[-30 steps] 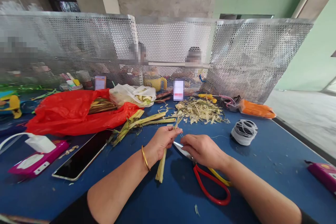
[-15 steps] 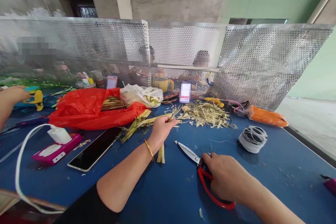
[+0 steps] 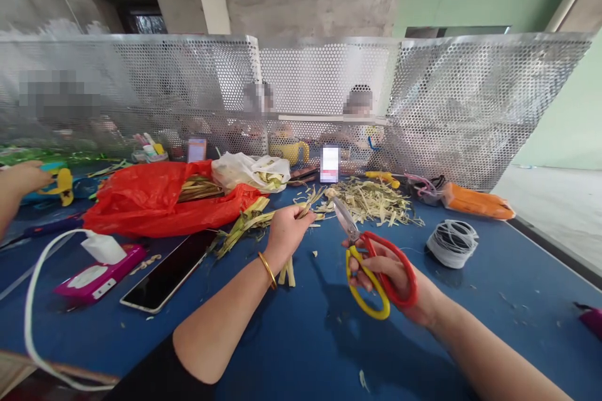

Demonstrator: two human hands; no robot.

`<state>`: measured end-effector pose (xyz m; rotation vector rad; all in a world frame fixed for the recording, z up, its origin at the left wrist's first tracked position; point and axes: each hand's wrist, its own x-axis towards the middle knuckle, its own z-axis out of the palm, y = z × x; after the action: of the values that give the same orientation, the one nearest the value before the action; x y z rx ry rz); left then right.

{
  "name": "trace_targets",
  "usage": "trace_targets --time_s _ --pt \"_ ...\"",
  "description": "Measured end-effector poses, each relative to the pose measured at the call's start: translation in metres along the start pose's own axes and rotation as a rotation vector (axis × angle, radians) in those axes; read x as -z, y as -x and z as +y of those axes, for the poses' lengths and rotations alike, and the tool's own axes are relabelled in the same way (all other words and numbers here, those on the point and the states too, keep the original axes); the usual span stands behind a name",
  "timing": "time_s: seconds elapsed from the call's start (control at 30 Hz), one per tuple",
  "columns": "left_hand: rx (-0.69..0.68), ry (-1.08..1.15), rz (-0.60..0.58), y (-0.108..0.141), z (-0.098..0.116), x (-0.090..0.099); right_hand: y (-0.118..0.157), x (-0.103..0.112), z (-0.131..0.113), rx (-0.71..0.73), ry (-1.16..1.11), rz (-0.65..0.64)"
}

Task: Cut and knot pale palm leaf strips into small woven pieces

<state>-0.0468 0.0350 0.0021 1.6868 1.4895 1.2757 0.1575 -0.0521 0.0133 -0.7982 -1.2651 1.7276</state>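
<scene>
My left hand (image 3: 288, 230), with a gold bangle at the wrist, is closed around a small bunch of dry husk strips (image 3: 288, 272). Their ends stick out above the fingers and hang below the palm. My right hand (image 3: 392, 269) grips a pair of scissors (image 3: 347, 220) by one red and one yellow handle, raised off the table. The blades look closed and point up and away, to the right of the strips and apart from them. Behind the blades lies a heap of husk scraps (image 3: 376, 200). Longer husk strips (image 3: 242, 225) lie left of my left hand.
A red plastic bag (image 3: 136, 194), a white bag (image 3: 235, 169) and a dark-screened phone (image 3: 167, 272) lie left. A purple power strip (image 3: 101, 276) has a white cable. Right are a wire spool (image 3: 452, 243) and an orange packet (image 3: 477, 200). A perforated metal screen (image 3: 324, 69) stands behind; another person's hand (image 3: 21, 178) is far left.
My right hand has picked the scissors up off the table and turned them upward, closer to the strips. My left hand keeps its hold, nearly in the same place.
</scene>
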Motion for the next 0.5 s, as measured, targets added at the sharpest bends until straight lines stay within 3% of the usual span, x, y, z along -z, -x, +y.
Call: trace_targets --time_s 0.17,0.5 --pt "-0.067 -0.143 0.030 0.003 0.005 0.000 0.005 -0.012 -0.001 -0.103 -0.341 -0.181" --pt "-0.082 -0.261 0.057 0.009 0.010 -0.004 0.005 -0.014 0.005 -0.151 -0.386 -0.241"
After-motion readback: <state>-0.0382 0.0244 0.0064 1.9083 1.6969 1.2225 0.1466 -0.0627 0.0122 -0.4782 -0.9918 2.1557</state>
